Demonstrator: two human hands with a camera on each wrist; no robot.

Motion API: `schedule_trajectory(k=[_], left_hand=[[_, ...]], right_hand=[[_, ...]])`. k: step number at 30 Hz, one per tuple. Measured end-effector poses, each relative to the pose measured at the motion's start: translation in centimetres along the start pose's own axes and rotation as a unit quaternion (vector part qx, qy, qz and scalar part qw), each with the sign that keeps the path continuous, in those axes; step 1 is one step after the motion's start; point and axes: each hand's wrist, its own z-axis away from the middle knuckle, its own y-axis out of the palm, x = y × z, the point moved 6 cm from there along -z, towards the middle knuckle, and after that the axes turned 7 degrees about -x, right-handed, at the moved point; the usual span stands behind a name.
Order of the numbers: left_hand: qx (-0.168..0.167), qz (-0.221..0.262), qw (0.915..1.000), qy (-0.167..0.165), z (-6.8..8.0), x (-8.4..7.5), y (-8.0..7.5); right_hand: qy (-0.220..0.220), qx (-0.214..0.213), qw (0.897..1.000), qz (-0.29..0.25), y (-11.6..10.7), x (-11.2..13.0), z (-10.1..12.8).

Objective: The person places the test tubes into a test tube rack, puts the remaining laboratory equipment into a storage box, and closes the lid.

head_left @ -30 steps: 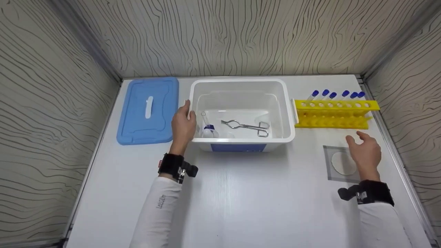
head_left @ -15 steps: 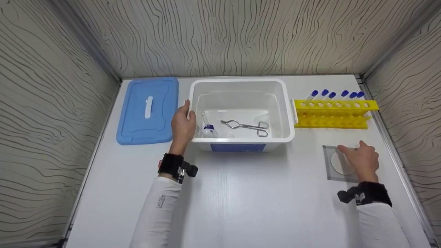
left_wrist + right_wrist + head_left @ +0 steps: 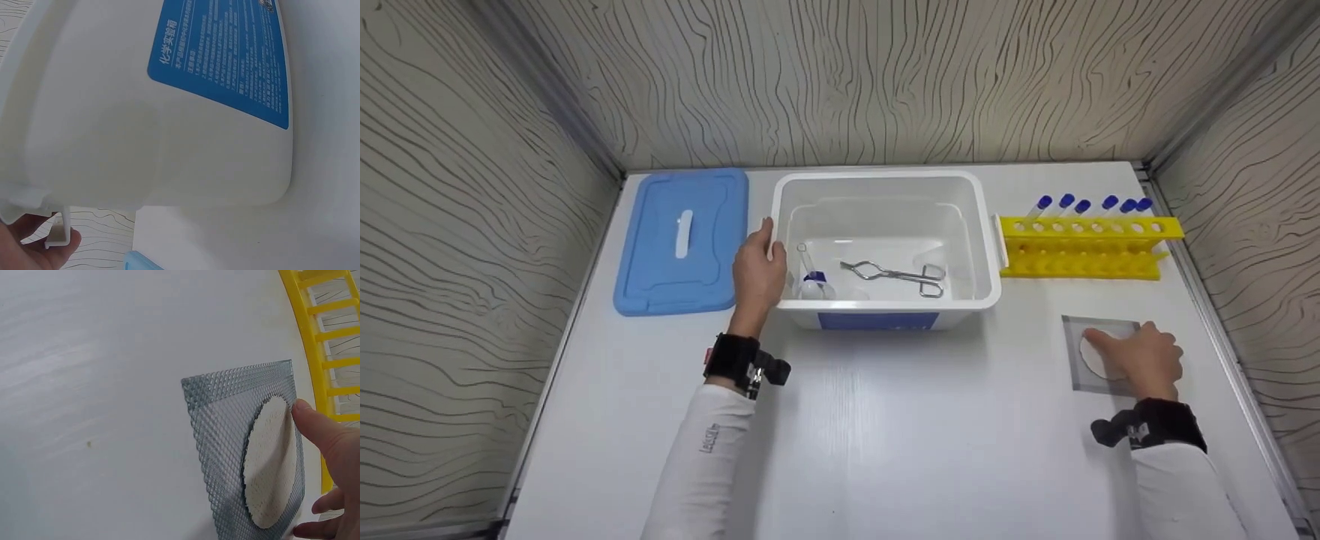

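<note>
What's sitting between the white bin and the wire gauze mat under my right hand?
Nothing: the head view shows bare white table between the white bin and the wire gauze mat.

A lab desk (image 3: 885,420): a yellow rack (image 3: 1080,255) of capped tubes (image 3: 1084,206), wire gauze (image 3: 1099,352), and a white tub (image 3: 885,304) holding tongs (image 3: 896,276).
</note>
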Motion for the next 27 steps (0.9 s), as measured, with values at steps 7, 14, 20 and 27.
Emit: schedule_trajectory(k=[7, 14, 20, 27], left_hand=[[-0.002, -0.001, 1.0000, -0.003, 0.00, 0.16, -0.13], [0.004, -0.004, 0.9999, -0.010, 0.05, 0.14, 0.01], [0.000, 0.010, 1.0000, -0.002, 0.04, -0.08, -0.02], [-0.007, 0.019, 0.9998, 0.001, 0.12, 0.06, 0.04]], right_hand=[[-0.003, -0.007, 1.000, 0.025, 0.08, -0.07, 0.07], [-0.002, 0.003, 0.998, 0.059, 0.26, 0.06, 0.34], [-0.014, -0.001, 0.998, 0.069, 0.36, 0.13, 0.34], [-0.017, -0.018, 0.998, 0.058, 0.46, 0.16, 0.24]])
